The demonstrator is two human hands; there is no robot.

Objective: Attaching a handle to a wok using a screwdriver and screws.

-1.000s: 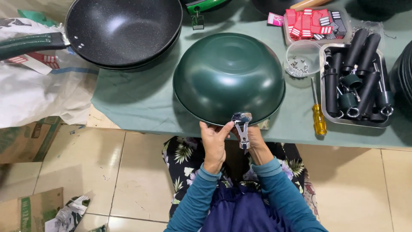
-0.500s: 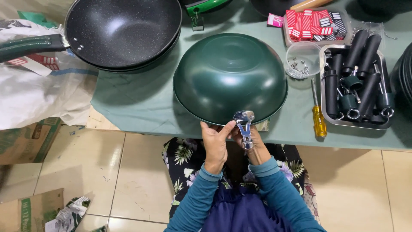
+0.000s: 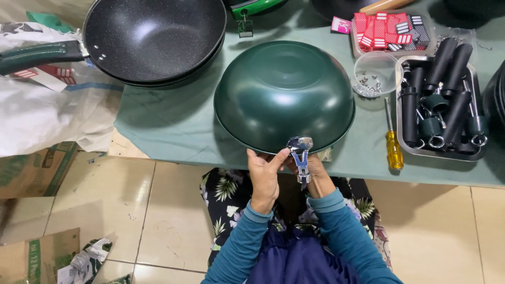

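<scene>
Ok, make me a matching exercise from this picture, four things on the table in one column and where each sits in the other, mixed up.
1. green wok
2. screwdriver
3. black pan
4. handle tray

A. far left, open side up
B. between wok and tray
C. right end of table
D. upside down at table edge, by both hands

Pairs: 1-D, 2-B, 3-A, 4-C

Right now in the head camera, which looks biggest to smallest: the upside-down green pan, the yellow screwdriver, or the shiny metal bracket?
1. Upside-down green pan, by far.
2. Yellow screwdriver.
3. Shiny metal bracket, held by both hands against the pan's rim.
The last two look close; the bracket is partly hidden by fingers.
</scene>
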